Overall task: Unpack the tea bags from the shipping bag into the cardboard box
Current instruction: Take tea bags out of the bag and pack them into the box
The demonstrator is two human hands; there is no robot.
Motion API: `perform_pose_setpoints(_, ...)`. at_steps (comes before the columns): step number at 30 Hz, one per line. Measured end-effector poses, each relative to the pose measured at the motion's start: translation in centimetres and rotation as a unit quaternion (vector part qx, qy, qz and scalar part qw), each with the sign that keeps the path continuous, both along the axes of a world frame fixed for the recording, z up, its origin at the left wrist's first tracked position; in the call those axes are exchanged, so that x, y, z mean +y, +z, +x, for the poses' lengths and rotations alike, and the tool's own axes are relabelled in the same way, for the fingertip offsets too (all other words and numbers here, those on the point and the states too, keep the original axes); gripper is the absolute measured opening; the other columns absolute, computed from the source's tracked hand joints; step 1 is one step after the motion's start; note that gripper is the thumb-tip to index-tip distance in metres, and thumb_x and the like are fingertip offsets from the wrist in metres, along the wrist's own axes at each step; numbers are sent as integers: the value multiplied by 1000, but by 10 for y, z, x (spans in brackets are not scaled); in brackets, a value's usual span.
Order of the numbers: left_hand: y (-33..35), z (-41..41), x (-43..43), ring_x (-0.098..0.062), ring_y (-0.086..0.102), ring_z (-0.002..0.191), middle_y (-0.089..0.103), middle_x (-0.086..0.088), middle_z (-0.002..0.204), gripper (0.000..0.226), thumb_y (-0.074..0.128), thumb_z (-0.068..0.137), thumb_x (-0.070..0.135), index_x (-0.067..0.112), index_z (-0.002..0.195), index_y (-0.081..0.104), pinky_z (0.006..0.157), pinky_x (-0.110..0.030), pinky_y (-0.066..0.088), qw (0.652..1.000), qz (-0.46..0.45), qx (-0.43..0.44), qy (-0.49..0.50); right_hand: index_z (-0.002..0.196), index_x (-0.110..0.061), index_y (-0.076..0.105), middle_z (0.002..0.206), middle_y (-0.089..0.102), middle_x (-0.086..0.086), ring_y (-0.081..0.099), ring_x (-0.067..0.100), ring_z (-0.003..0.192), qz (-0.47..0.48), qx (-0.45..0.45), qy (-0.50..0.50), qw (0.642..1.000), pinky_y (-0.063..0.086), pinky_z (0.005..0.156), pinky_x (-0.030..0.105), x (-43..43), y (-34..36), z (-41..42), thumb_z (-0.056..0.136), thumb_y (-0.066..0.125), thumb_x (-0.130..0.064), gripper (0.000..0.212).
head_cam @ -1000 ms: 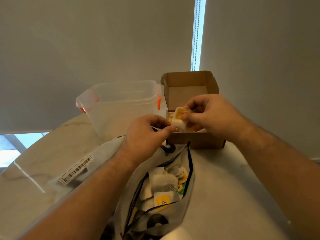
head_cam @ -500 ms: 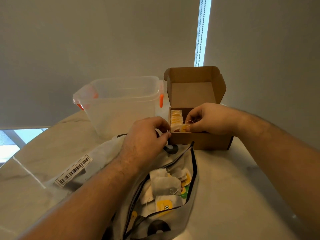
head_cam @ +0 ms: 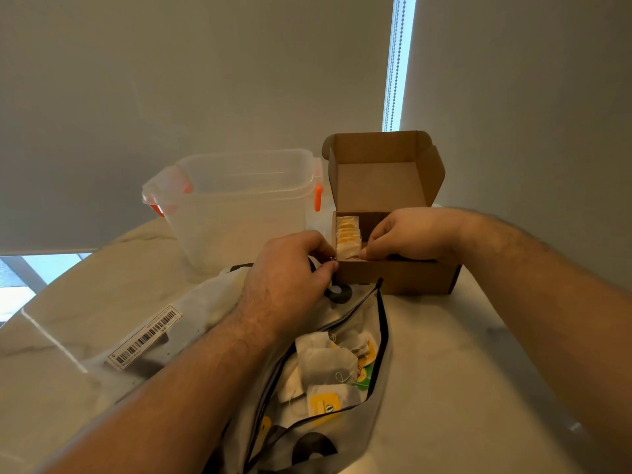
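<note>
Pinching a tea bag [head_cam: 347, 250], the right hand [head_cam: 410, 234] should seat it upright, snug against the row [head_cam: 347, 225] at the cardboard box's [head_cam: 396, 276] nine o'clock.

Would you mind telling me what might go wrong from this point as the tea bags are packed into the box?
1. The row of tea bags stands on edge at the left side of the cardboard box, with free space beside it; it may topple when the right hand, pinching the front tea bag, lets go.
2. The loose tea bags in the shipping bag overlap, strings showing; pulling one may drag others out.
</note>
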State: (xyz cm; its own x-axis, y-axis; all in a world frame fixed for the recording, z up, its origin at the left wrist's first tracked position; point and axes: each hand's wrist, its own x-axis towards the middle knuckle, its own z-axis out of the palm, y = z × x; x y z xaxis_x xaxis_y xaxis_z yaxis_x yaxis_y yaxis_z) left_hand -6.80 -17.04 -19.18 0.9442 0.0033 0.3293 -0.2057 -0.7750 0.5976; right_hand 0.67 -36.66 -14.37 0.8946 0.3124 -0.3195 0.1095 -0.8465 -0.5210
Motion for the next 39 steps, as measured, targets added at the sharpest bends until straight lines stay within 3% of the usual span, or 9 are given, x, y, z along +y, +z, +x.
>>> perform_pose_setpoints(3,1,-1,0,-1,57,84,64,18,92,9,70,94,32,31,103,72,76,-22,52,1000,1,0,2,103,-29,77,95,73,-7,67,9,91,4,3,0,1000,46,74,27,7,1,1,97,67,-43,19)
perform_pose_setpoints(7,1,-2,0,0,58,85,65,18,93,10,71,94,33,31,103,73,79,-25,56,1000,1,-1,5,101,-29,78,97,74,-7,68,12,98,0,8,9,1000,52,89,33,13,0,2,96,67,-48,22)
perform_pose_setpoints(14,1,-1,-1,-2,58,85,67,16,94,11,71,94,33,29,104,74,82,-27,56,1000,3,1,4,102,-15,76,90,74,3,66,16,79,61,31,-112,991,51,71,29,11,-3,4,99,65,-28,17)
perform_pose_setpoints(20,0,0,-1,0,58,85,67,16,95,12,71,93,34,30,104,74,80,-24,56,1000,6,0,10,97,-11,73,81,67,5,59,15,68,28,49,-124,991,47,62,27,25,2,4,99,62,-20,14)
perform_pose_setpoints(26,1,-1,-2,0,59,85,67,17,93,10,72,93,35,31,102,74,79,-24,56,1000,6,-2,2,96,-8,74,73,67,5,59,13,63,81,68,-180,978,46,58,22,26,0,8,105,50,-20,29)
perform_pose_setpoints(30,0,-1,-2,0,59,85,67,18,93,10,72,93,34,32,102,74,76,-20,53,1000,6,-3,-2,96,-8,73,83,72,8,64,15,63,70,43,-172,982,50,57,24,29,-2,9,103,52,-17,24)
perform_pose_setpoints(33,0,-1,-1,1,59,85,66,18,93,10,72,93,35,32,102,74,77,-21,54,1000,5,-4,-3,98,-9,72,89,74,8,68,17,72,71,33,-167,983,54,62,26,29,-2,8,103,52,-17,23)
perform_pose_setpoints(36,1,-3,-1,1,59,84,65,20,92,11,72,93,35,33,103,73,78,-23,56,1000,8,-1,-5,103,-12,71,95,76,6,74,18,88,66,15,-161,985,61,87,34,26,-2,7,104,56,-20,18)
perform_pose_setpoints(39,6,-3,2,3,60,81,65,21,92,12,71,93,36,33,105,72,72,-15,50,1000,14,3,-18,111,-15,70,101,74,6,74,20,93,66,-48,-155,985,62,89,40,18,-1,-1,102,61,-24,15)
